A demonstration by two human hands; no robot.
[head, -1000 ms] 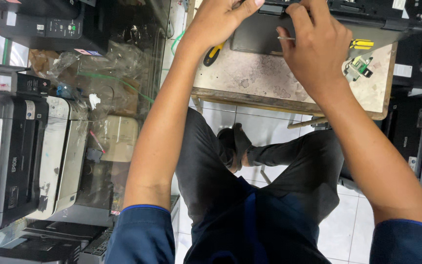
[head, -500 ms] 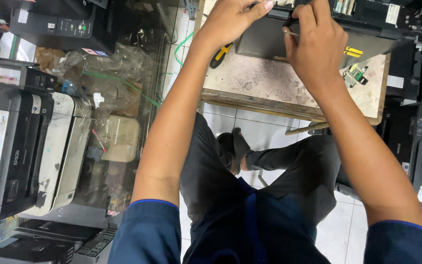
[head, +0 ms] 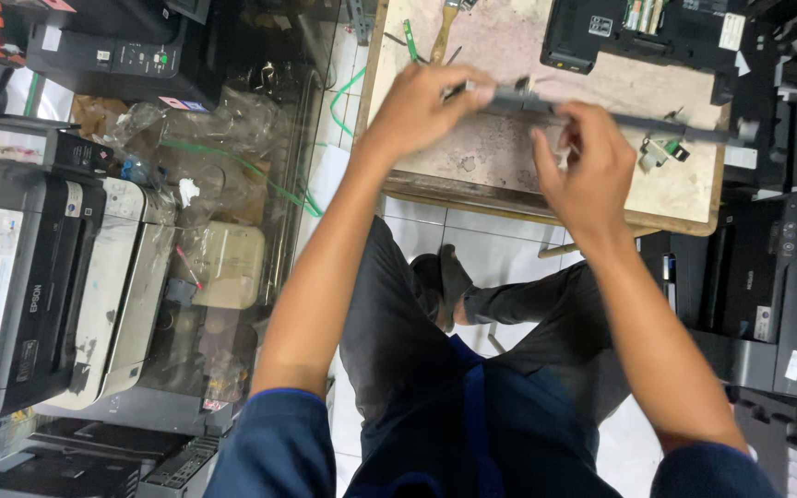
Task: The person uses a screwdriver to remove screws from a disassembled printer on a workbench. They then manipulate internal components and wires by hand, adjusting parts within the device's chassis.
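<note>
My left hand [head: 422, 109] grips the left end of a long, thin grey rail [head: 643, 124] with a small fitting at its far right end. My right hand [head: 583, 171] pinches the same rail near its middle. The rail is held level a little above a worn wooden worktable [head: 509, 161]. At the back of the table sits a black opened printer body [head: 638, 32]. A small green and white part [head: 661, 152] lies on the table just right of my right hand. A yellow-handled tool [head: 443, 32] lies near the table's back left.
Black and white printers [head: 20, 277] are stacked at the left beside a cabinet holding clear plastic bags [head: 205, 148]. More black printers [head: 786, 277] stand at the right. My legs in dark trousers [head: 417, 314] rest over white floor tiles under the table.
Both hands have come back from the black printer body toward me and now carry the long grey rail over the table. The view has tilted to show more of the table.
</note>
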